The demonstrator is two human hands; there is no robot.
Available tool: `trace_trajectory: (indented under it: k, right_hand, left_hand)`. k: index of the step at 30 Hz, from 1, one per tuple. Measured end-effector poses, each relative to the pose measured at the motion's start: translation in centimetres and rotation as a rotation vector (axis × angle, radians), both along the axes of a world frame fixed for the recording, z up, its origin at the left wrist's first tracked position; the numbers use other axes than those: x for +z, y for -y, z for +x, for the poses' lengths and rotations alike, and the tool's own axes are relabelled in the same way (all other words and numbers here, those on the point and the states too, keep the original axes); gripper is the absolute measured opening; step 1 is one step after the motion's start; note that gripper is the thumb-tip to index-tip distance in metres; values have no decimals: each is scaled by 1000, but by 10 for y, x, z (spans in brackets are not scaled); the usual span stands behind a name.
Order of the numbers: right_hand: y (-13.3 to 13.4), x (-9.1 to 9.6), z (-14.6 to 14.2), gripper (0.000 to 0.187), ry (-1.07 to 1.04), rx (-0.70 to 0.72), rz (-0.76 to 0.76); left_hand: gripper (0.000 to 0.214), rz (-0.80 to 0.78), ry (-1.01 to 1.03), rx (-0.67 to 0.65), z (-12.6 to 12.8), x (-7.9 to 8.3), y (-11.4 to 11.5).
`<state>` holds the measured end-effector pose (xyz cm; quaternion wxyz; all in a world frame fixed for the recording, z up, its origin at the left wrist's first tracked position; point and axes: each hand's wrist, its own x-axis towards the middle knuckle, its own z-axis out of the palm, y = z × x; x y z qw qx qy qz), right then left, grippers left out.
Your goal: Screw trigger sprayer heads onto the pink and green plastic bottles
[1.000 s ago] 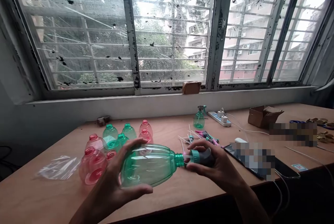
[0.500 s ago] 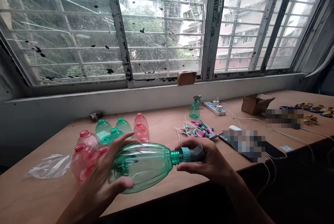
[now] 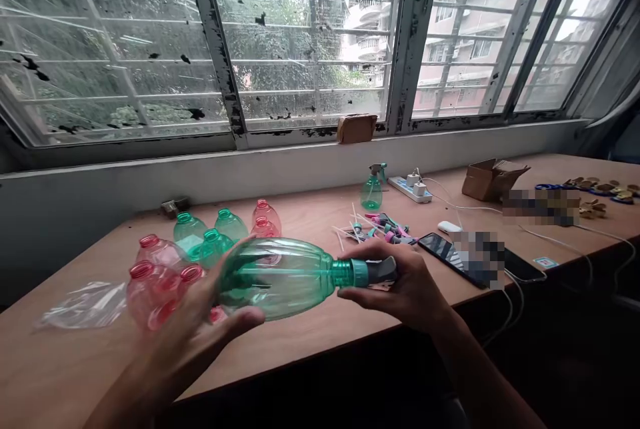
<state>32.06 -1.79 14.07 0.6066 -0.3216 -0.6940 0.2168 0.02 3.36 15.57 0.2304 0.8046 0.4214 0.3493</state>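
A clear green spray bottle (image 3: pixel 283 279) lies sideways in the air above the table's front edge, its neck to the right. My left hand (image 3: pixel 197 322) is closed round the base end, thumb on the near side and fingers mostly hidden behind. At the neck sits a spray head (image 3: pixel 369 273) with a teal collar and dark grey top. My right hand (image 3: pixel 403 289) grips this head between thumb and fingers. A thin tube shows faintly inside the bottle. Behind my left hand stand several open-necked bottles, some red (image 3: pixel 159 249) and some green (image 3: pixel 214 246).
Loose spray heads with tubes (image 3: pixel 385 228) are piled mid-table. Beyond them stand a complete green spray bottle (image 3: pixel 371 192) and a power strip (image 3: pixel 411 190). Phones (image 3: pixel 453 259) and cables lie right, a cardboard box (image 3: pixel 490 179) farther back. A plastic bag (image 3: pixel 85 306) rests left.
The view has tipped downward. My left fingers have closed in round the bottle's base, and the bottle sits slightly higher in view. My right hand still grips the spray head, which has turned slightly.
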Motion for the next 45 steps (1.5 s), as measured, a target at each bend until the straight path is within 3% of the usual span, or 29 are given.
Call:
trace_trajectory:
  k: [6, 13, 16, 21, 26, 31, 35, 40, 45]
  right_hand:
    - [-1, 1, -2, 32, -42, -5, -80]
    - [-3, -4, -4, 33, -117, 25, -165]
    - [-4, -8, -2, 36, -133, 41, -192]
    - [-2, -7, 1, 36, -95, 25, -163]
    - [-3, -10, 1, 39, -103, 31, -159]
    - [-3, -15, 0, 32, -117, 43, -180]
    - [-4, -15, -1, 29, -128, 44, -175]
    - [-5, -16, 0, 29, -144, 55, -202]
    - [-6, -16, 0, 27, -154, 3, -176]
  left_hand:
    - [107, 145, 113, 77, 5, 3, 12]
    - [96, 309, 94, 53, 18, 6, 21]
    - [102, 251, 89, 114, 20, 5, 26]
    - [88, 118, 203, 61, 14, 6, 24]
    - [91, 206, 80, -78, 5, 4, 19]
    - [95, 218, 68, 3, 4, 0, 22]
    - [88, 103, 131, 3, 2, 0, 19]
    - [85, 140, 183, -81, 8, 2, 24]
    - [86, 118, 184, -1, 12, 1, 32]
